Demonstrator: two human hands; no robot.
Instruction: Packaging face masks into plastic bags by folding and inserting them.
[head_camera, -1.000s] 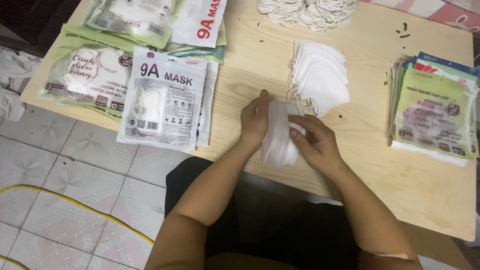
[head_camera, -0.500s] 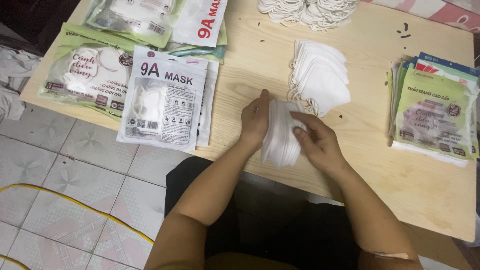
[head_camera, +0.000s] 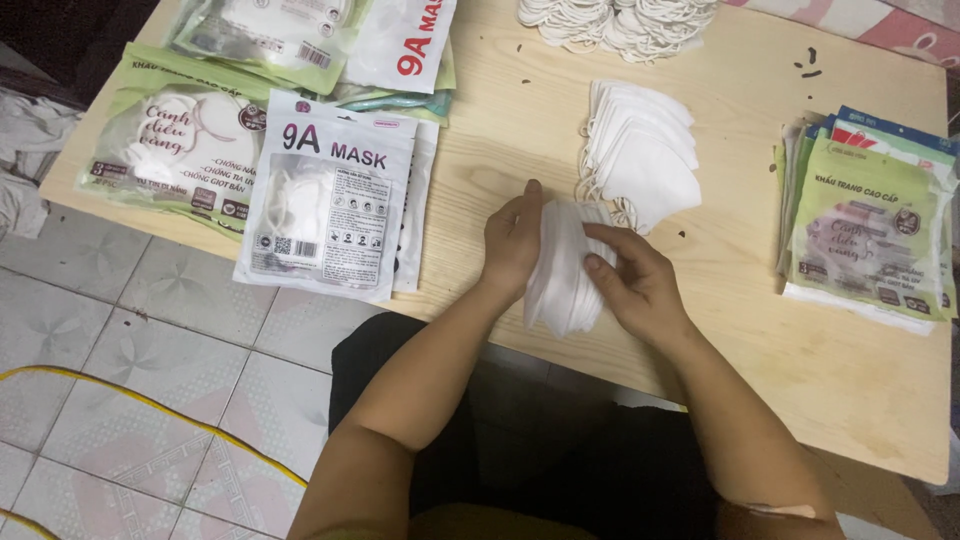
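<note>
Near table edge, both hands' grip on mask stack.

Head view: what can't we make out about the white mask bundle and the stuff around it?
- Count in the white mask bundle: left hand and right hand cover its sides, and the layers blur together.
- Its ear loops: hidden behind the fingers.
- Pile of white loops: cut off by the top edge.
- Stack of green packets: only the top one shows; the number beneath is hidden.
- Loose mask stack: overlapping, count unclear.
</note>
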